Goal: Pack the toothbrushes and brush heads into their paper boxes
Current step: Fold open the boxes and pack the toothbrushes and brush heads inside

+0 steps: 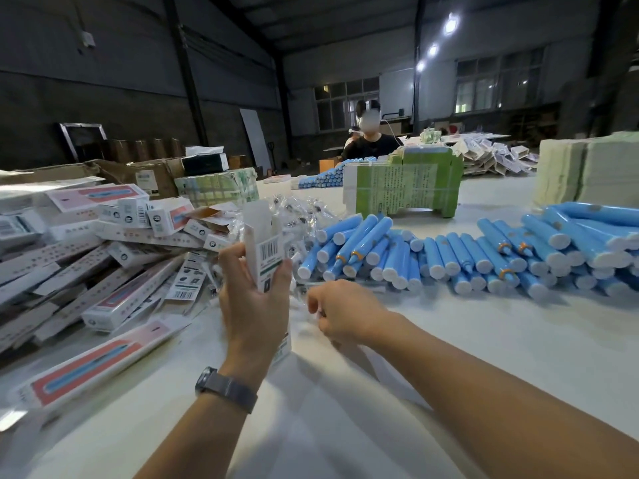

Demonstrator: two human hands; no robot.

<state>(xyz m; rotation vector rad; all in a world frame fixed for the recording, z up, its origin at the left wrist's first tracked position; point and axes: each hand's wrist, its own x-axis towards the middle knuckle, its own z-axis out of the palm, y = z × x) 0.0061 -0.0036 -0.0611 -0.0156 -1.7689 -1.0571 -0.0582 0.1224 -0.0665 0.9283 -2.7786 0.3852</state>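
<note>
- Left hand (254,299) is up above the near part of the white table (484,340), fingers and thumb curled round a white paper box (264,243) held upright, top flap open, barcode facing us.
- A grey watch (224,387) sits on that wrist.
- Right hand (340,314) is low, just beside the left, fingers curled in at a blurred bit of clear wrapping; whether it truly pinches anything, I cannot tell.
- Blue toothbrush handles (484,254) lie heaped in a long bank across the middle of the table and out to its right edge — far too many to count, white ends toward us.
- Behind the held box, a pile of clear-bagged brush heads (301,216), uncountable.
- Along the left edge, a jumble of white boxes (114,257) with red-and-blue prints, flat and folded mixed; one long one (93,368) lies nearest, by the near left corner.
- Further back: one green printed bundle (404,184) standing mid-table, one pale stack (587,171) at the far right, brown cartons (145,174) far left.
- One person in black (371,141) sits at the far edge, another row of blue handles (321,178) in front of them.
</note>
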